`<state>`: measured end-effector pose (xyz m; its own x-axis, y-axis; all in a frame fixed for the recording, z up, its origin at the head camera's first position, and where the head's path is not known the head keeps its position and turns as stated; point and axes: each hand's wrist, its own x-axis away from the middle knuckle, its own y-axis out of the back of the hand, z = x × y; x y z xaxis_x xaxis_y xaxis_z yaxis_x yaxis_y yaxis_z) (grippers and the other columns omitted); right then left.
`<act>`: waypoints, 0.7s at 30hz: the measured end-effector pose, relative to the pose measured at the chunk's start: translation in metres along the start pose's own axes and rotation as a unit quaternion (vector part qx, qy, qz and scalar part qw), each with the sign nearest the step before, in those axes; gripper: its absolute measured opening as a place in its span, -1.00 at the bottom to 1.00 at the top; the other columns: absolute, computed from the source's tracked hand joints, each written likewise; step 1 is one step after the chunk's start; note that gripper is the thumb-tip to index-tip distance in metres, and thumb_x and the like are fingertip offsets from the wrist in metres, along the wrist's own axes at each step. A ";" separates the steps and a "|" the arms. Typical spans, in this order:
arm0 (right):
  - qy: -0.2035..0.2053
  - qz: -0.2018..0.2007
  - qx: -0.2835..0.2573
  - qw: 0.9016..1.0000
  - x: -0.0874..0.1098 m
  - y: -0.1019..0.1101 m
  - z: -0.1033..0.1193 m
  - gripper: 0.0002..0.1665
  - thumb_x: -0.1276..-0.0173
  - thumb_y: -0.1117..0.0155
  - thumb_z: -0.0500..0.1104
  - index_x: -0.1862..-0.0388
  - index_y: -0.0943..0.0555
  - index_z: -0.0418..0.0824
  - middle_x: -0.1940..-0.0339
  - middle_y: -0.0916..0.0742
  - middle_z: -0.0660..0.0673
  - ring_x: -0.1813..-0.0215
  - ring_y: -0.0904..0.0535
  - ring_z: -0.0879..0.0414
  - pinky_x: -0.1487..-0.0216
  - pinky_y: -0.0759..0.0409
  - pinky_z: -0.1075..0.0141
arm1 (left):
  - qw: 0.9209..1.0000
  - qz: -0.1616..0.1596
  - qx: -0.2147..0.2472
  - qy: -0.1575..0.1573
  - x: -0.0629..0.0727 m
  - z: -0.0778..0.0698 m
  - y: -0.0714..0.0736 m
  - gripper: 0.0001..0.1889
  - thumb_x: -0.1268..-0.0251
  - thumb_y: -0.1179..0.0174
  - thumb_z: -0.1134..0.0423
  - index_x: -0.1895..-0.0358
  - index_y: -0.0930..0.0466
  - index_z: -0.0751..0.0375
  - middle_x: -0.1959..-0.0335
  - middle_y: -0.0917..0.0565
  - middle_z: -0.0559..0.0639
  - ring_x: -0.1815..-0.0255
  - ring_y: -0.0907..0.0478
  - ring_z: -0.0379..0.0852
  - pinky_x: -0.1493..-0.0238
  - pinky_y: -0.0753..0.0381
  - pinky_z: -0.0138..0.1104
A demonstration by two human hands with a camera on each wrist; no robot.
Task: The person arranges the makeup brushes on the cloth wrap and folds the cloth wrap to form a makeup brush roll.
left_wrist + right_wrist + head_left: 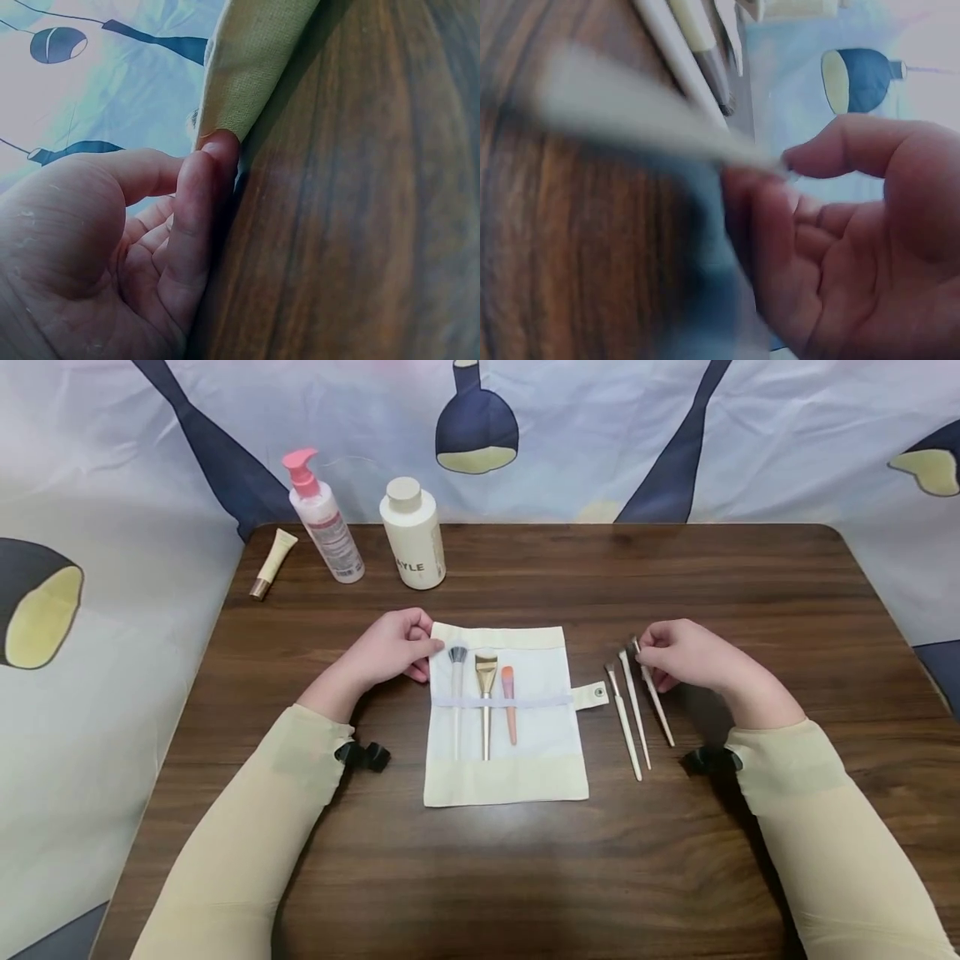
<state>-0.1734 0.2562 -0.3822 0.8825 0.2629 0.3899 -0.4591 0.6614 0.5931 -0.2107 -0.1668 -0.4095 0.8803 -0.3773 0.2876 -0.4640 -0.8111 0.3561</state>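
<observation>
A cream brush pouch lies spread flat on the table, its snap tab pointing right. Under its elastic band sit a clear-handled makeup brush, a gold flat brush and a small pink brush. My left hand pinches the pouch's upper left corner; the left wrist view shows the cream fabric between thumb and finger. To the right, my right hand pinches a pale-handled makeup brush near its bristle end. Two more makeup brushes lie just left of it.
Behind the pouch stand a white bottle and a pump bottle with a pink top. A small cream tube lies near the table's far left corner. A printed cloth hangs behind the wooden table.
</observation>
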 end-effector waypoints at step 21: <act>0.079 0.001 -0.284 0.956 -0.036 -0.025 0.053 -0.85 -0.54 -0.05 -0.32 0.02 -0.39 -0.39 0.30 -0.61 -0.16 0.35 -0.65 0.08 0.23 -0.81 0.22 | 1.000 0.005 0.000 -0.003 0.001 -0.005 0.003 -0.80 -0.50 -0.21 0.33 0.06 -0.38 0.34 0.50 -0.61 0.06 0.56 -0.66 -0.10 0.43 -0.79 -0.25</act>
<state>-0.1991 0.1932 -0.3738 0.9067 0.3375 0.2531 -0.3708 0.9236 0.0968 -0.2119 -0.1672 -0.4044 0.8765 -0.3873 0.2859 -0.4722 -0.8073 0.3540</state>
